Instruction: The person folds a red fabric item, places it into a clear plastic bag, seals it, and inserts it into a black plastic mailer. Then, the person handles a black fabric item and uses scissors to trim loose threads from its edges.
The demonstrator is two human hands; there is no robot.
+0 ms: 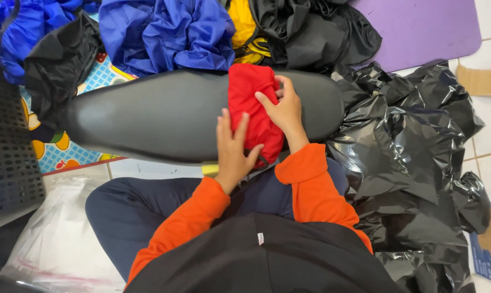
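A folded red cloth lies across a long black padded seat in front of me. My left hand rests flat on the near left edge of the red cloth, fingers spread, thumb under its lower end. My right hand presses on the right side of the cloth, fingers bent over its edge. Both sleeves are orange. I sit cross-legged in dark blue trousers.
Blue fabric, yellow cloth and black cloth are heaped behind the seat. Crumpled black plastic bags lie to the right, clear plastic bags at lower left, a black crate at left, a purple mat at far right.
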